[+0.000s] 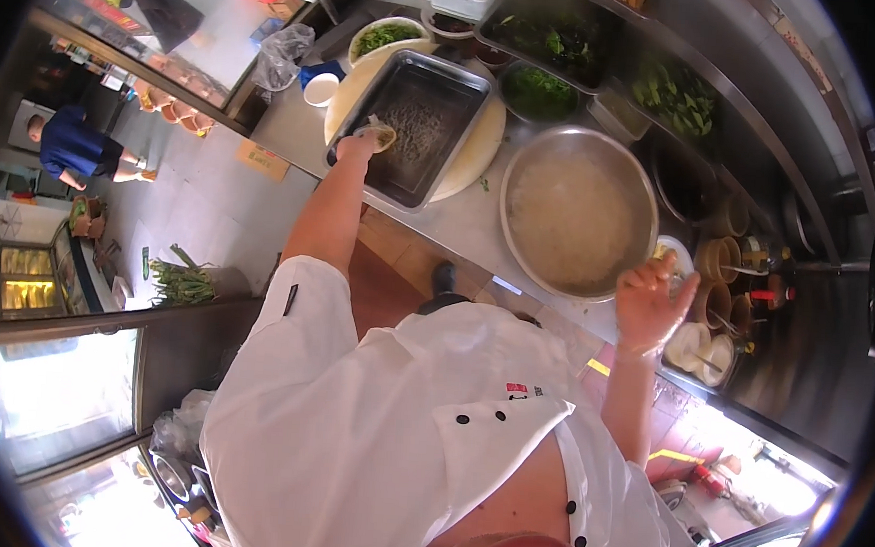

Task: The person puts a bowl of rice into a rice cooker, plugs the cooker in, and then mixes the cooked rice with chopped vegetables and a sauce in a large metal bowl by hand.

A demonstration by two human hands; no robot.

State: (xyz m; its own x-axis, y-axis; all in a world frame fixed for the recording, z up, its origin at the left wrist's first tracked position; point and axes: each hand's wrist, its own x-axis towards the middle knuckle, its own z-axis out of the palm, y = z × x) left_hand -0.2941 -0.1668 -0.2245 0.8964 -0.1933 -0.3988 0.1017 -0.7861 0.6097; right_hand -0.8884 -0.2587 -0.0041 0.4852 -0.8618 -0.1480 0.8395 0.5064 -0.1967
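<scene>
My left hand (359, 145) grips a small pale dish (383, 136) at the near left side of a deep rectangular metal tray (450, 170). Dark grey bits (418, 133) cover part of the tray's bottom. Under the tray is a round pale board (492, 138). My right hand (649, 309), apparently in a clear plastic glove, is raised with its fingers apart and nothing visible in it. It hovers by the rim of a large round metal basin (578, 207) of cloudy, pale contents. A white bowl (678, 252) with something yellow is partly hidden behind it.
Bowls of chopped greens (386, 37) and trays of leafy greens (673, 100) line the far side. Seasoning tubs (710, 358) with spoons and bottles (765, 256) stand at right. A white cup (321, 90) sits left of the board. A person (77, 142) is beyond the left partition.
</scene>
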